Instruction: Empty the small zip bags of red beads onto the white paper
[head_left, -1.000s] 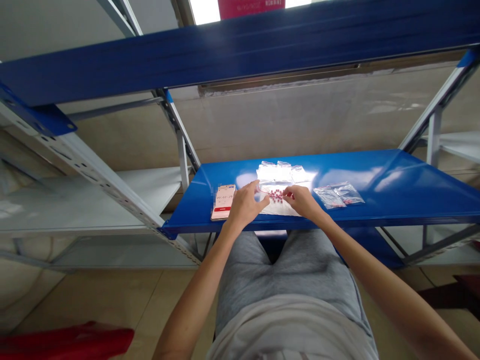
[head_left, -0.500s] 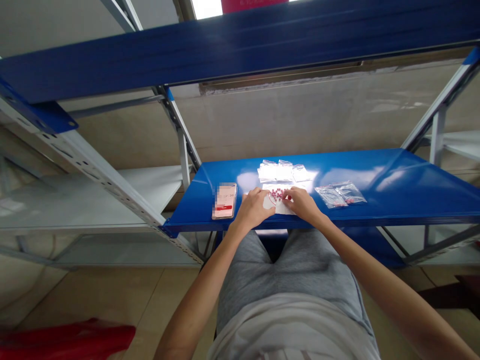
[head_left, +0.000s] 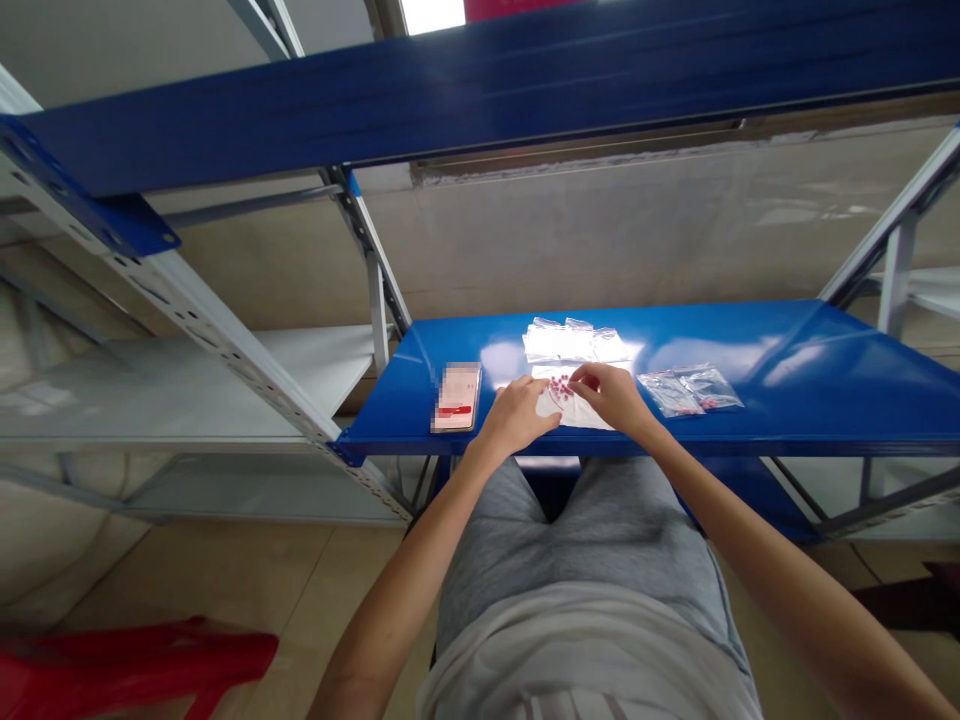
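Observation:
Several small red beads (head_left: pixel 561 385) lie in a cluster on a white sheet (head_left: pixel 589 414) at the front of the blue shelf. My left hand (head_left: pixel 516 414) rests at the sheet's left edge, its thumb spread from the fingers. Between that thumb and those fingers curves a thin red line, perhaps a cord (head_left: pixel 554 399); I cannot tell if the hand touches it. At the beads' right side, my right hand (head_left: pixel 609 394) has thumb and fingertips pinched together. Whatever lies in that pinch is too small to make out.
Clear bags with white contents (head_left: pixel 576 344) lie behind the sheet. To the right are clear bags holding red bits (head_left: pixel 690 390). A phone (head_left: pixel 457 397) lies left of my hands. A blue beam (head_left: pixel 480 95) crosses above the blue shelf (head_left: pixel 810 370).
My right hand has lifted and shifted slightly relative to the beads, showing more of the sheet. The bead cluster looks smaller. The whole view has moved a little; my left hand keeps its place.

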